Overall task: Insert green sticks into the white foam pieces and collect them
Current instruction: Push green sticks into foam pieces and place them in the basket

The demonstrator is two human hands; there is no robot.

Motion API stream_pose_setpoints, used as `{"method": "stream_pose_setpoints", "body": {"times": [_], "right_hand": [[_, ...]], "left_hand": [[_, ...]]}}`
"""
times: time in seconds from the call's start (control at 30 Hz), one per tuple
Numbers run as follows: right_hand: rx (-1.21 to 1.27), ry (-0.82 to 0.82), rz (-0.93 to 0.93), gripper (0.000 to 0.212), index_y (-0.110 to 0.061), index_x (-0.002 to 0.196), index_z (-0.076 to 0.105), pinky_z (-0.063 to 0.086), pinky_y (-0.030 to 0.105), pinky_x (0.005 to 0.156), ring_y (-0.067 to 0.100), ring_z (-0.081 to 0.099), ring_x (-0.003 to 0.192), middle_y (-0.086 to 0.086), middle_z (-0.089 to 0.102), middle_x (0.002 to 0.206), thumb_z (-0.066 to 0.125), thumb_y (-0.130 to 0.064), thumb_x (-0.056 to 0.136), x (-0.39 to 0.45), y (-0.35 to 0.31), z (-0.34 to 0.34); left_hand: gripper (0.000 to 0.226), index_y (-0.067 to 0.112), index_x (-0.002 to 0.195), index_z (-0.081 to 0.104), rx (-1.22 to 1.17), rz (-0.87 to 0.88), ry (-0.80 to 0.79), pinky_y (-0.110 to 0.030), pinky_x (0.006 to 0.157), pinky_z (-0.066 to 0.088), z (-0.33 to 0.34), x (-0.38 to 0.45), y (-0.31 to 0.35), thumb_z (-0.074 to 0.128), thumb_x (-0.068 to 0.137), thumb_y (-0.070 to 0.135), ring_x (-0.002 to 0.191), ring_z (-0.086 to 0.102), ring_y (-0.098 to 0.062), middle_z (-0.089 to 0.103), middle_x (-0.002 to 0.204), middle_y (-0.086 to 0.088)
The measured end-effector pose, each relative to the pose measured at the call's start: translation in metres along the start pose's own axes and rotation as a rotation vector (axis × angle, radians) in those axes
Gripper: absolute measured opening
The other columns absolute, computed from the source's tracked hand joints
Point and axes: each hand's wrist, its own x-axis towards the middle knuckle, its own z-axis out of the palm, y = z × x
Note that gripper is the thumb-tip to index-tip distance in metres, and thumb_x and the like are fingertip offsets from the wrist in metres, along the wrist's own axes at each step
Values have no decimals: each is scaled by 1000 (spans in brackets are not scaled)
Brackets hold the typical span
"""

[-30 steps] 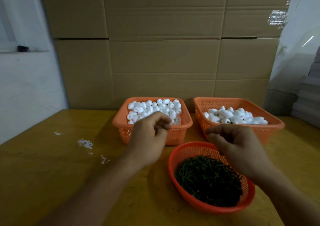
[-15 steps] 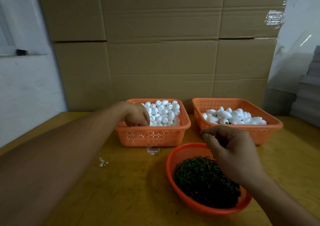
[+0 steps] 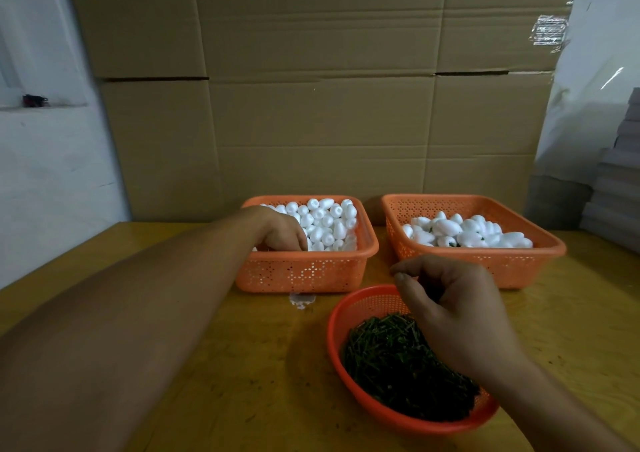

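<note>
Reaching into the basket at eleven o'clock [image 3: 301, 271], the left hand [image 3: 282, 233] is dipping its curled fingers among the loose foam pieces [image 3: 325, 223]; whether it is already pinching one I cannot tell, since the fingertips are sinking out of sight behind the near wall. The right hand [image 3: 457, 316] is hovering over the round basket at five o'clock [image 3: 349, 313], its fingers curled with thumb and forefinger drawn together as if pinching a stick, though nothing green is showing between them, so that grip is a guess as well. Judging by the piles, the job is sitting somewhere in its early-to-middle stretch: the basket at one o'clock [image 3: 485, 264] is holding a modest layer of finished pieces [image 3: 464, 233], a few showing dark green at one end, while the eleven o'clock basket is looking heaped nearly to its rim and the green sticks [image 3: 391, 358] are lying thick in their basket. The sticks are lying jumbled, long axes running every way, mostly flat. The foam pieces are egg-shaped and are likewise lying at mixed headings; the finished ones are mostly resting on their sides, long axes running roughly nine to three. Stacked cardboard boxes [image 3: 311, 105] are standing at twelve o'clock behind the wooden table [image 3: 242, 365].
</note>
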Motion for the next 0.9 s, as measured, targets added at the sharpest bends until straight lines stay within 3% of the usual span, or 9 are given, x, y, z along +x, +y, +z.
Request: {"method": "stream_pose_setpoints", "body": {"times": [0.13,0.33,0.47,0.57,0.73,0.83,0.9], "right_hand": [[-3,0,-9,12,-21,92,78,38,13,46,3,56,46,-18,63,55,68,-14,92,1,1,0],[1,-21,2,14,-23,89,78,38,12,46,1,56,46,-20,62,54,68,-13,92,0,2,2],[1,-21,0,14,-25,87,77,37,14,45,4,53,42,-17,62,52,69,-14,91,0,3,4],[-10,-28,2,14,-24,87,78,36,14,45,3,53,42,-19,60,51,69,-14,91,0,4,4],[-35,-50,-2,13,-26,88,77,36,15,45,4,54,43,-17,63,55,68,-16,91,-1,5,3],[-54,-54,-13,13,-26,88,78,35,16,44,5,54,43,-17,63,55,68,-18,91,-1,5,3],[-67,-60,-15,12,-26,89,78,35,16,44,5,55,43,-16,64,56,68,-18,91,-1,5,2]], "left_hand": [[38,37,122,67,58,2,40,-33,93,54,3,5,1,75,86,33,114,59,-15,55,110,15],[40,39,120,68,45,3,24,-37,97,54,4,12,-1,78,82,34,115,58,-15,54,110,15],[33,44,105,68,96,3,-2,-38,93,56,2,16,3,79,75,41,105,63,-13,57,103,18],[45,43,112,69,191,-5,0,-37,89,57,2,17,4,80,69,47,99,64,-12,60,102,20],[38,41,119,69,261,53,30,-38,94,55,5,18,5,74,82,36,104,62,-13,60,98,21],[23,36,107,73,254,83,118,-39,94,54,6,20,2,69,86,42,102,63,-13,67,108,15],[21,32,98,74,220,109,226,-37,89,55,5,20,0,66,88,49,95,65,-12,70,101,12]]}}
